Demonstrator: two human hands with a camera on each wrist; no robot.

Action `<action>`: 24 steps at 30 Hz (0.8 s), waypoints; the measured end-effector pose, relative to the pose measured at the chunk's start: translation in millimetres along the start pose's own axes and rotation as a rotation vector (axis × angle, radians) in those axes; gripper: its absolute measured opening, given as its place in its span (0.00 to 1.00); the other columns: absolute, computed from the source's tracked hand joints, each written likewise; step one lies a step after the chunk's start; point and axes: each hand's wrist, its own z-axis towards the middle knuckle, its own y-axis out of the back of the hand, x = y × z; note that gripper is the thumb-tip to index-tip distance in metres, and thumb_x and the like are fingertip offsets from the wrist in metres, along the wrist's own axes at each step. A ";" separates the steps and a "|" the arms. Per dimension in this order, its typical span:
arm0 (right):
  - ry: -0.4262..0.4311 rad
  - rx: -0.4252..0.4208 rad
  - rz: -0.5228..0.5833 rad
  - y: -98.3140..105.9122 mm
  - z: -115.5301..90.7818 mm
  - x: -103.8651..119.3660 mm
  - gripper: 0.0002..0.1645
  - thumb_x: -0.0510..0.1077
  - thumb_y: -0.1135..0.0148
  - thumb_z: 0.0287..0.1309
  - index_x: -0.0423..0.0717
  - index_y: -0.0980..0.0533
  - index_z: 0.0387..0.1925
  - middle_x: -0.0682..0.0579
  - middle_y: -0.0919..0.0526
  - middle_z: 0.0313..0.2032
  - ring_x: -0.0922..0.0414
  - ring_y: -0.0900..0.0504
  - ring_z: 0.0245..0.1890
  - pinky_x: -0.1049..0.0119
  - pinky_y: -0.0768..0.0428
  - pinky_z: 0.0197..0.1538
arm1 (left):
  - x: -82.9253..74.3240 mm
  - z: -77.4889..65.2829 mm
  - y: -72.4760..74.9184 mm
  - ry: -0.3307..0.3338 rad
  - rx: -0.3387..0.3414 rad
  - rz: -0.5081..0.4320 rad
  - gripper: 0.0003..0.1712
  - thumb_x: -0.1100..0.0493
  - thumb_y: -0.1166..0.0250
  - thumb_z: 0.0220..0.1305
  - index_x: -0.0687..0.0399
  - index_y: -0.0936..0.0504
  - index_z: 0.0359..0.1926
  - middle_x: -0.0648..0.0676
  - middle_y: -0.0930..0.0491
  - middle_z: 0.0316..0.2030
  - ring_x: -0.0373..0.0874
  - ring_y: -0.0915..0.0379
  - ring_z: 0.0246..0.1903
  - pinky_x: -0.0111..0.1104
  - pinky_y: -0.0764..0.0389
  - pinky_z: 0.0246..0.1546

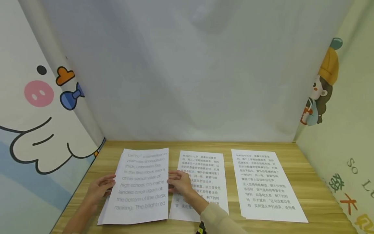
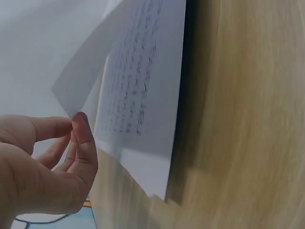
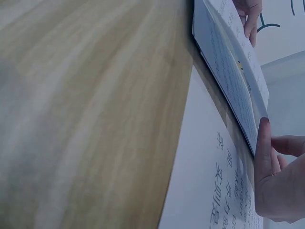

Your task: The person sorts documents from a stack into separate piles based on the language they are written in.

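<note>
A sheet of paper (image 1: 141, 188) printed with large English text is held up by both hands over a stack of printed sheets (image 2: 162, 162) at the left of the table. My left hand (image 1: 100, 188) pinches its left edge between thumb and fingers. On the opposite edge, my right hand (image 1: 181, 183) pinches the sheet in the same way. In the right wrist view a gap shows between the raised sheet (image 3: 255, 76) and the pages (image 3: 221, 71) under it. My right forearm passes over the middle stack of Chinese-text sheets (image 1: 204, 162).
Another pile of Chinese-text sheets (image 1: 263, 185) lies at the right on the wooden table (image 1: 318, 208). A plain pale wall (image 1: 187, 81) rises behind, with cartoon-printed panels (image 1: 38, 139) at the sides. A small dark object (image 1: 201, 228) shows by the right sleeve.
</note>
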 end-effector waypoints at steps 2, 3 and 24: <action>0.004 -0.007 -0.008 -4.8 2.9 2.8 0.27 0.31 0.35 0.59 0.36 0.24 0.61 0.41 0.12 0.47 0.59 0.11 0.35 0.63 0.10 0.38 | 1.5 5.0 4.1 0.011 -0.005 0.012 0.28 0.61 0.38 0.71 0.65 0.29 0.69 0.45 0.15 0.43 0.35 0.22 0.35 0.29 0.18 0.34; 0.004 -0.009 -0.011 -6.9 3.6 4.5 0.26 0.31 0.35 0.59 0.36 0.24 0.61 0.41 0.12 0.47 0.58 0.11 0.35 0.63 0.10 0.38 | 2.5 7.2 5.5 0.014 -0.008 0.017 0.28 0.61 0.38 0.71 0.66 0.30 0.69 0.46 0.14 0.43 0.35 0.22 0.35 0.29 0.18 0.34; -0.007 0.065 -0.091 -18.5 -5.0 10.5 0.25 0.33 0.37 0.63 0.30 0.25 0.61 0.38 0.17 0.54 0.48 0.12 0.48 0.55 0.13 0.54 | 5.1 16.6 6.1 0.049 0.012 0.116 0.32 0.56 0.43 0.72 0.67 0.33 0.72 0.67 0.21 0.59 0.40 0.22 0.41 0.24 0.22 0.34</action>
